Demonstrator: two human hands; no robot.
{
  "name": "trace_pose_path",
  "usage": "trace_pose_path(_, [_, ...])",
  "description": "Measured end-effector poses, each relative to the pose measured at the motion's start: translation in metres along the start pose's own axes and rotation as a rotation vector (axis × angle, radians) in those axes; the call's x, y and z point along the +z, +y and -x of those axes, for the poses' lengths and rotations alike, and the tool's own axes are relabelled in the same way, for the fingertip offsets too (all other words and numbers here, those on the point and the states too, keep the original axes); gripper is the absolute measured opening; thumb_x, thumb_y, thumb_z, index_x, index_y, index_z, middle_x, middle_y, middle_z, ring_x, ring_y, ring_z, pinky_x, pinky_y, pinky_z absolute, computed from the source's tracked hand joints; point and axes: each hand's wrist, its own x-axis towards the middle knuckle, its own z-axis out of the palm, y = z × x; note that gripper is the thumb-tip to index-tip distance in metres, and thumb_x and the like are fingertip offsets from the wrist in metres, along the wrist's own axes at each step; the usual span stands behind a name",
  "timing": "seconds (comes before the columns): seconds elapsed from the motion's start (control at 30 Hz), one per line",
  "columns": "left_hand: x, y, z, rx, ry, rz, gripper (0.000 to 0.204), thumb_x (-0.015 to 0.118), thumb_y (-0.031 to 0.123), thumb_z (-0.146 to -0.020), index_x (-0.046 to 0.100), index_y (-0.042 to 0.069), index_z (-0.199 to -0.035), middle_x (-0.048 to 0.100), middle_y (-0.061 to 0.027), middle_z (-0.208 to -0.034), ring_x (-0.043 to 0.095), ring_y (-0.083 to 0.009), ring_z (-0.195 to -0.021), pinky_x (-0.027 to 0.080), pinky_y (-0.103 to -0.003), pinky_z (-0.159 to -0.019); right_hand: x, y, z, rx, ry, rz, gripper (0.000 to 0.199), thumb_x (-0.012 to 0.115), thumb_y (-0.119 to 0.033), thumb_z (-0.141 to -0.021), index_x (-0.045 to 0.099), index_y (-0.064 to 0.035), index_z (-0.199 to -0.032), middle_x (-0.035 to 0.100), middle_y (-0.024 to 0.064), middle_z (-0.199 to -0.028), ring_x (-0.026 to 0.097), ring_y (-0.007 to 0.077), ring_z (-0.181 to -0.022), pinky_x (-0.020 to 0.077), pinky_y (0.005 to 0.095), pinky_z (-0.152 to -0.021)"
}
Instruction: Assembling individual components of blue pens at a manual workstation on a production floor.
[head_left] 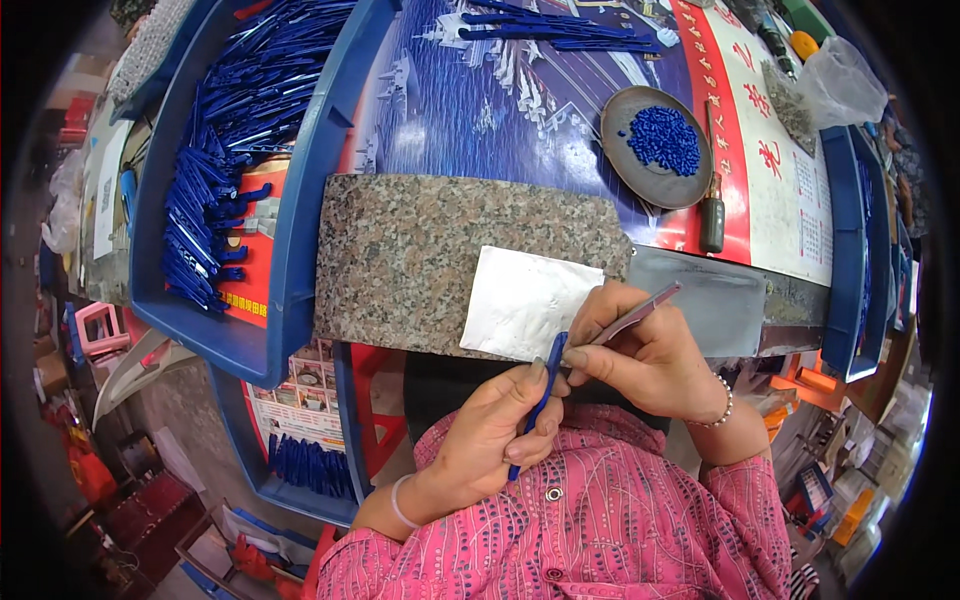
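Note:
My left hand is closed around a slim blue plastic piece, held upright at a tilt in front of my chest. Tweezers of pinkish metal are pinched in my right hand, their back end pointing up and to the right. The fingertips of both hands meet at the upper part of the blue piece; they hide the tweezers' tips. Just beyond lies a white pad on a speckled granite slab. A round dish farther off holds a heap of tiny blue parts.
A blue bin full of slim blue pieces stands at the left. Another blue tray sits below it. More blue pieces lie at the back. A screwdriver rests beside the dish. Another blue bin is at the right.

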Motion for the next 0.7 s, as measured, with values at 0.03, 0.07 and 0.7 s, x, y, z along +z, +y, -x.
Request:
trace_pose_path(0.03, [0.001,0.000,0.000,0.009,0.000,-0.013,0.029,0.042,0.030,-0.097,0.051,0.003,-0.099,0.047,-0.0020,-0.065,0.031,-0.0040,-0.041,0.026,-0.019,-0.038,0.000,0.000,0.000,0.002,0.003,0.000,0.011,0.062,-0.002,-0.084,0.052,0.0017,-0.088,0.057,0.0056,-0.082,0.061,0.0113,-0.071,0.0500,0.0235,-0.062])
trace_pose_path(0.07, [0.001,0.000,-0.001,0.019,0.000,-0.026,0.029,0.042,0.030,-0.097,0.051,0.003,-0.098,0.047,-0.0018,-0.065,0.031,-0.0040,-0.041,0.026,-0.019,-0.038,0.000,0.000,0.001,-0.020,-0.001,0.062,0.010,0.063,-0.001,-0.083,0.053,0.0014,-0.086,0.058,0.0059,-0.081,0.061,0.0118,-0.071,0.0491,0.0240,-0.061])
trace_pose_path(0.7, [-0.001,-0.006,-0.002,0.070,0.012,-0.068,0.027,0.045,0.033,-0.096,0.051,0.006,-0.094,0.046,0.0001,-0.064,0.032,-0.0038,-0.040,0.025,-0.019,-0.039,0.008,0.007,0.010,-0.136,0.109,-0.139,0.008,0.061,-0.002,-0.084,0.053,0.0006,-0.085,0.058,0.0064,-0.080,0.060,0.0111,-0.070,0.0492,0.0241,-0.063])
